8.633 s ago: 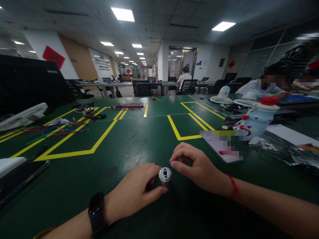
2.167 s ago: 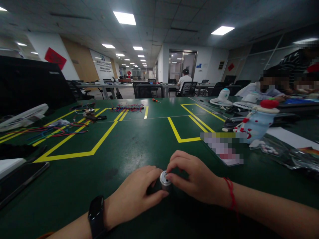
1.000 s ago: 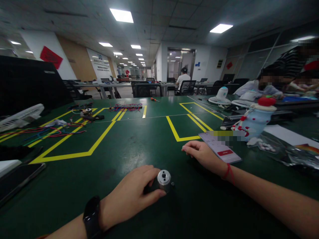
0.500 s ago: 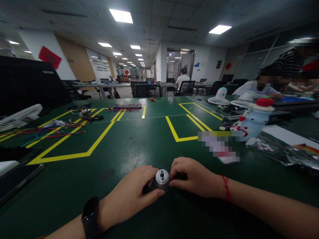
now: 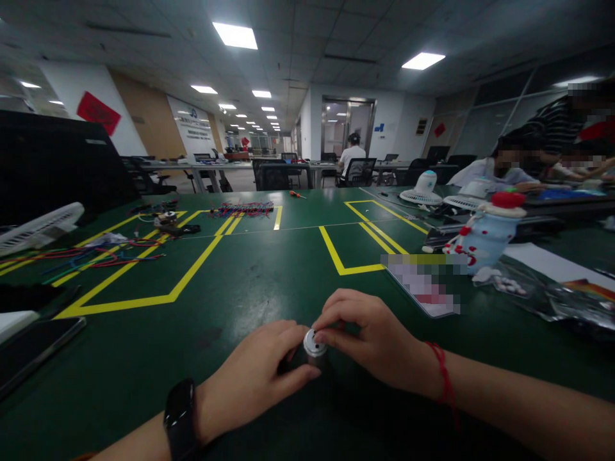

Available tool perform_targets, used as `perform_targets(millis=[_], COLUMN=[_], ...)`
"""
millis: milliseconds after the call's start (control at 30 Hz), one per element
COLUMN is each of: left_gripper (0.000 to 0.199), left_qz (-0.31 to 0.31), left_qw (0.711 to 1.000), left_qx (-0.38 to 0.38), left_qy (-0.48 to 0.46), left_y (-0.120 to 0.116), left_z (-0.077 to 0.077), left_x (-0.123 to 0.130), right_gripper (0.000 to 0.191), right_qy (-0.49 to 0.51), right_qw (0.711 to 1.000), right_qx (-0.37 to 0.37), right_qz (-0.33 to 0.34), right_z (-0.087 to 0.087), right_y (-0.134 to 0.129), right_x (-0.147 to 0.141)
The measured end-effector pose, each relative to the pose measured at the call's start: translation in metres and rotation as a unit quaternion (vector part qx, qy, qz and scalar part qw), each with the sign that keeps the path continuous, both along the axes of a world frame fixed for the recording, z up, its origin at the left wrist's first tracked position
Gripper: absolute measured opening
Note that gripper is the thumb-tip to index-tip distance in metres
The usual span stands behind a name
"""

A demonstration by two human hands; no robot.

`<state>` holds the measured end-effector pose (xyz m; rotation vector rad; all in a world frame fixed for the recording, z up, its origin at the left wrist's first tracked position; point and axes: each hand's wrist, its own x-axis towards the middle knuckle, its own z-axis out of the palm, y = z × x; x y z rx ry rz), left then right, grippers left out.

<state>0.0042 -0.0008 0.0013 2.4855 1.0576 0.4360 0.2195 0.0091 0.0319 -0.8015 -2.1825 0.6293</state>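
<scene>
A small silver electric motor point(image 5: 312, 349) stands upright on the green table, its round end face with dark holes turned up. My left hand point(image 5: 257, 368) wraps round its side from the left, thumb in front and fingers behind. From the right, my right hand point(image 5: 372, 336) reaches over the top, with thumb and index finger pinched together at the middle of the end face. These fingertips cover the shaft, and anything small between them is hidden.
Coloured wires point(image 5: 110, 253) and a wire bundle point(image 5: 245, 209) lie at left and back. A phone point(image 5: 41, 355) lies at left. On the right are a light-blue bottle point(image 5: 492, 237), plastic bags point(image 5: 567, 304), a flat card point(image 5: 423, 288) and white fans point(image 5: 423, 191). People sit beyond.
My right hand has moved left and up from beside the motor, and its fingertips now pinch at the top. My left hand stays round the motor.
</scene>
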Motion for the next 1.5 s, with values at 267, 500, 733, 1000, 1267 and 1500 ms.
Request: perform_targets(millis=[267,500,733,1000,1267,1500], left_gripper=[0.019,0.017,0.015,0.019,0.017,0.016], left_qz=[0.000,-0.002,-0.006,0.015,0.014,0.014], left_qw=[1.000,1.000,1.000,1.000,1.000,1.000], left_qx=[0.007,0.001,0.000,-0.007,-0.022,-0.023], left_qy=[0.003,0.010,0.004,0.015,0.009,0.008], left_y=[0.000,0.000,0.000,-0.002,-0.002,-0.002], left_z=[0.002,0.002,0.002,0.003,0.003,0.002], left_x=[0.000,0.001,0.001,-0.001,-0.002,-0.004], right_gripper=[0.006,0.005,0.008,0.021,0.023,0.020], right_qy=[0.011,0.017,-0.001,0.062,0.011,-0.037], right_qw=[1.000,0.999,0.994,0.985,0.969,0.975], right_qx=[-0.006,-0.026,-0.104,-0.124,-0.174,-0.158], right_qz=[0.019,0.014,0.037,-0.098,-0.176,-0.149], right_z=[-0.003,-0.004,0.004,-0.012,-0.036,-0.031], right_y=[0.001,0.000,-0.003,0.030,0.054,0.048], right_x=[-0.001,-0.003,-0.003,0.031,0.050,0.045])
